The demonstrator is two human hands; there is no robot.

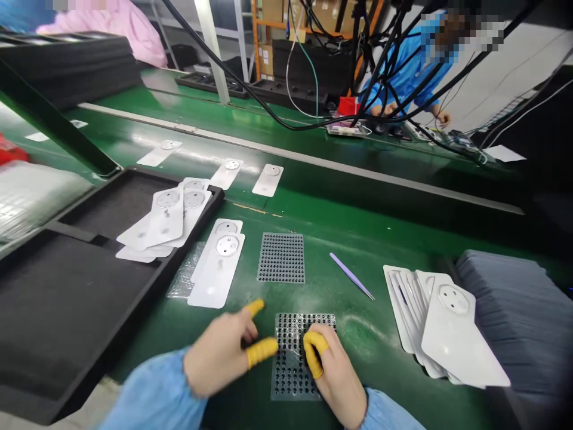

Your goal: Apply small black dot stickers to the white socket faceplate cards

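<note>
Left hand point(219, 355): yellow covers on thumb and forefinger, the two spread apart with nothing between; thumb tip at the left edge of the near dotted sheet point(292, 359); right hand point(339, 371): yellow-covered finger and thumb curled together over the sheet's right part; can't tell if a dot is pinched; the sheet lies flat between the hands, some dots gone from its middle.

Green bench point(320, 227), left to right: black tray point(67, 316) with white cards point(168, 224) heaped on its right side; clear plastic point(181, 280) beside it; two overlapped cards point(217, 263); far dotted sheet point(281, 258), flat; purple tweezers point(351, 276), lying aslant; fanned card pile point(452, 334) against a grey stack point(510, 310).

Room: person in pink point(129, 36) at left; orange shelf point(256, 45) behind; black cables point(394, 60) hanging; person in blue point(414, 65) at right.
</note>
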